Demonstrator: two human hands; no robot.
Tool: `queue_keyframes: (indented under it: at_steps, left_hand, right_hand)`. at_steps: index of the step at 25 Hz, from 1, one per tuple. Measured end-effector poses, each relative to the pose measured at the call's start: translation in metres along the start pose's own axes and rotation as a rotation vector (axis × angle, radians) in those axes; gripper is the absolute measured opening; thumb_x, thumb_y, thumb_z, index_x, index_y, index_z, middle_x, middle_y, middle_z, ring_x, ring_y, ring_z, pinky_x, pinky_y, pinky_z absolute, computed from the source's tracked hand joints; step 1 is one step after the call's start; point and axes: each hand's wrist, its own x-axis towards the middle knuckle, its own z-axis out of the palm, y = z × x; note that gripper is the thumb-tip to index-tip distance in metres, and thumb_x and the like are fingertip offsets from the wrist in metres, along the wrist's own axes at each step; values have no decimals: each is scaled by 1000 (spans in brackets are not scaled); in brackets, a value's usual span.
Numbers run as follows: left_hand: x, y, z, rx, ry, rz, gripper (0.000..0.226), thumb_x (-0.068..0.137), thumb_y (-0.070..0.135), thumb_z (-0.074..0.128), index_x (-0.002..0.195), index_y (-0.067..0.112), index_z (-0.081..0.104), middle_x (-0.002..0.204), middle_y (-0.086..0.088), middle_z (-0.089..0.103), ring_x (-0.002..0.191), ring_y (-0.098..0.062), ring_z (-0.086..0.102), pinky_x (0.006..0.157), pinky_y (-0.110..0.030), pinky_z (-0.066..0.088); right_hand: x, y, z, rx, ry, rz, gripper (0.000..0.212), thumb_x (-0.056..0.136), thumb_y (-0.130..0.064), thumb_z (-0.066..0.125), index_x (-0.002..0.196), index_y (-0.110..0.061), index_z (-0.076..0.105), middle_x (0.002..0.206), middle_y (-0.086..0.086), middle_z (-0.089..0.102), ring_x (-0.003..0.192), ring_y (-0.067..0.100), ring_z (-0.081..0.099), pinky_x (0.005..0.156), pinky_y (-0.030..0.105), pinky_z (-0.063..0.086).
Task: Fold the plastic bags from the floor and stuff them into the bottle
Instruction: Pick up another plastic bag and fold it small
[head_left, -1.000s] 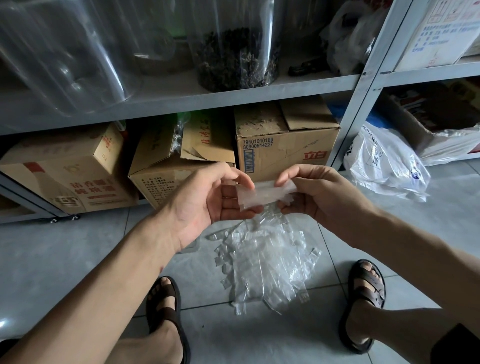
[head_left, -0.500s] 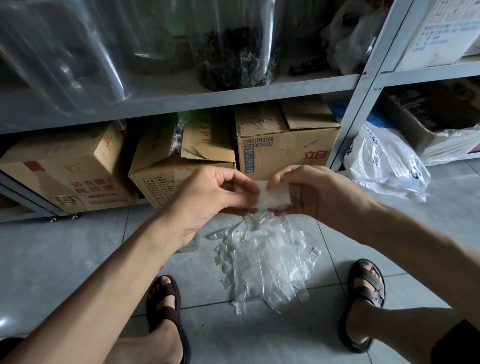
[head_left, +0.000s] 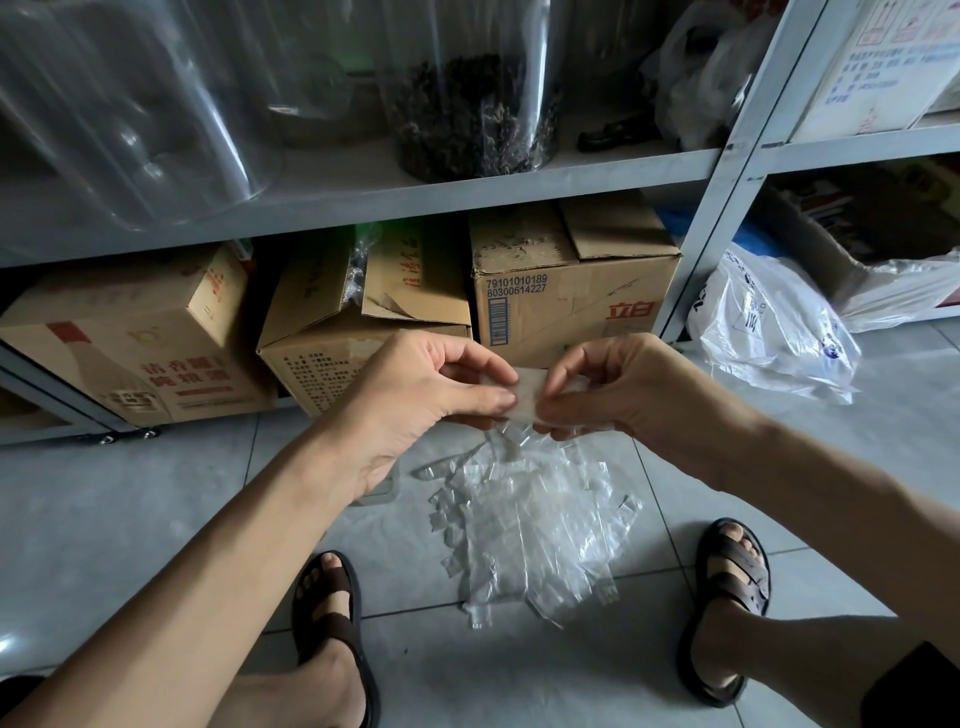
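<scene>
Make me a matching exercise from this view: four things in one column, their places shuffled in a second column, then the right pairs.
Things:
1. small folded plastic bag
2. pile of clear plastic bags
3. jar with dark contents
4. box printed 79101010189

Places:
A. on the upper shelf
B. on the floor tiles between the two sandalled feet
C. pinched between the left hand and the right hand
D. under the shelf, behind the hands

Pairs: 1-C, 2-B, 3-A, 4-D

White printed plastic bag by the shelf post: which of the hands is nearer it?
Right. The right hand is beside the white printed plastic bag, apart from it; the left hand is farther away.
</scene>
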Motion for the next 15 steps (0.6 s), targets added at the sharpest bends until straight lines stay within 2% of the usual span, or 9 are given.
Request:
queue_keyframes:
  at_steps: [4,6,9,11,13,15]
  left_hand:
    - [0,0,2,-55,27,6,16,72,-6,77,84,6,75,81,-13,73,72,-15,69,65,-20,57]
    - [1,-2,3,-92,51,19,17,74,-1,77,88,7,74,85,-11,73,78,-17,69,71,-22,58]
    - [1,-8,11,-245,92,-33,39,69,9,80,106,7,66,92,-13,74,80,-20,71,69,-25,59]
    - [0,-10,20,-296,99,-78,47,66,17,81,109,5,66,89,-10,75,74,-18,70,67,-24,59]
    - [0,-13,24,-280,124,-99,38,69,20,79,103,5,71,87,-8,76,73,-15,69,67,-22,59]
    - [2,-13,22,-233,165,-95,26,78,17,77,101,5,73,92,-10,77,76,-16,70,68,-22,59]
  right_hand:
    - [0,1,3,22,74,2,18,63,-1,78,79,1,70,74,16,71,63,18,67,65,23,57]
    - [1,3,5,55,103,-9,17,60,-1,78,75,0,70,73,16,70,61,17,67,63,21,56]
    - [0,3,6,98,139,-47,15,62,-1,77,76,1,71,77,19,71,66,20,67,66,22,58]
    - [0,2,7,125,150,-75,15,65,-2,76,78,2,70,87,25,72,73,24,69,70,24,59]
    - [0,2,8,120,158,-90,12,68,0,76,79,0,70,87,25,72,72,23,69,69,23,58]
    - [1,3,9,85,164,-78,10,73,4,75,81,0,71,81,17,72,69,18,68,67,21,56]
